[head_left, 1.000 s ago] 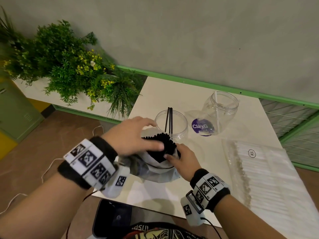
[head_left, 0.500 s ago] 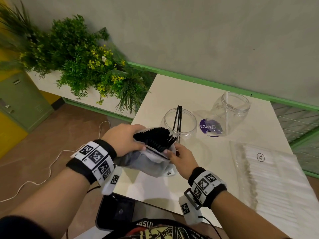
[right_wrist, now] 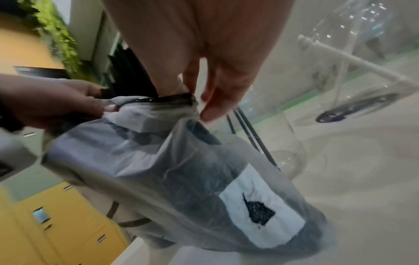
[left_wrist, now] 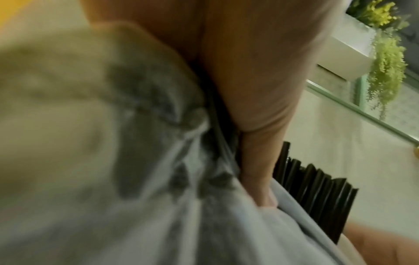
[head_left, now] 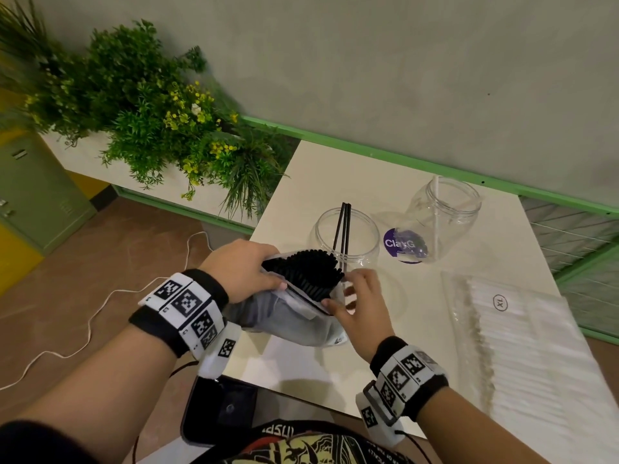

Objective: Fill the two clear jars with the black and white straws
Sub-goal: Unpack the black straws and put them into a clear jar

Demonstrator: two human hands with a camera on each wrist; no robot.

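head view: the bag [head_left: 288,316] of black straws [head_left: 306,271] has been lifted off the table [head_left: 335,175]; its rim is pinched by the left hand [head_left: 241,267] and the right hand [head_left: 360,296], so more straws can be drawn.

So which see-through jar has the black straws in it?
The clear plastic jar just behind the bag of black straws. The other clear jar, with the purple sticker, holds one white straw.

The bag of straws [head_left: 301,296] sits on the table [head_left: 335,169] before two jars [head_left: 346,236], a flat straw packet [head_left: 522,329] to their right.
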